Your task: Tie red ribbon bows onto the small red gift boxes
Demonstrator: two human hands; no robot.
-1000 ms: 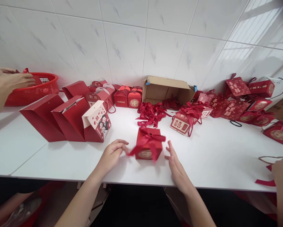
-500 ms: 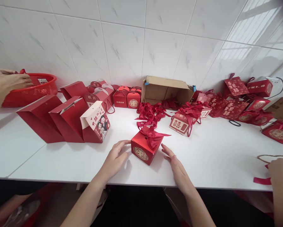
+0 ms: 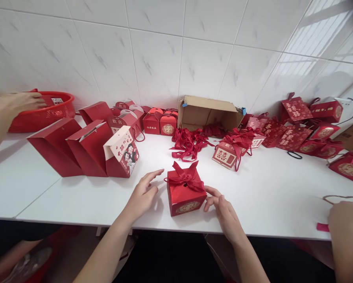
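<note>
In front of me on the white table stands a red gift box (image 3: 184, 195) with a gold round print on its front. A red ribbon bow (image 3: 186, 179) lies across its top. My left hand (image 3: 143, 194) is just left of the box, apart from it, with fingers stretched out and nothing held. At the box's right side is my right hand (image 3: 222, 210); its fingers are loosely bent and apart, the fingertips at or very near the side. Behind the box lies a heap of loose red ribbons (image 3: 189, 145).
Red paper bags (image 3: 90, 147) stand at left, before a red basket (image 3: 43, 112) where a co-worker's hand (image 3: 17, 104) rests. An open cardboard box (image 3: 210, 108) is against the tiled wall. Finished-looking boxes (image 3: 294, 125) pile up at right, near another person's hand (image 3: 346, 224).
The gift box has turned and come slightly toward me, so its bow shows more fully on top. My left hand is now clear of it, and my right hand is closer.
</note>
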